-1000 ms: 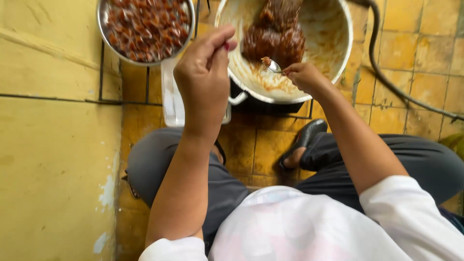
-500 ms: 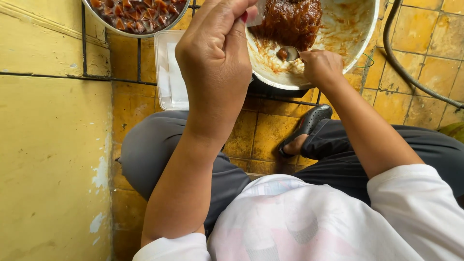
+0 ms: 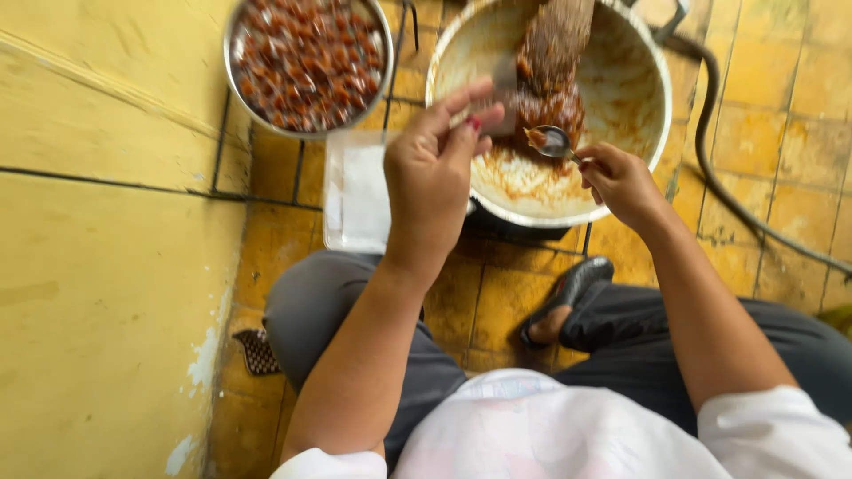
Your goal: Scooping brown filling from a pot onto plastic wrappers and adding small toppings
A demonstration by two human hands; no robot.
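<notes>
Spoon (image 3: 552,140) sits at centre top of the frame, its bowl loaded with a dab of brown paste and its handle pinched shut in the right hand (image 3: 621,182). Nearest the camera are the person's knees and a dark sandal (image 3: 568,293) on the yellow tiled floor (image 3: 497,310). Further up, the left hand (image 3: 435,177) is raised over the pan rim, fingers curled together on something small; what it is I cannot tell. Beyond lies the big pan (image 3: 639,133) with its smeared paste, a clear tray (image 3: 355,191) to its left, and a bowl of brown pieces (image 3: 306,58) at upper left. The step looks like portioning paste; next, spoon and left hand need to meet steadily.
</notes>
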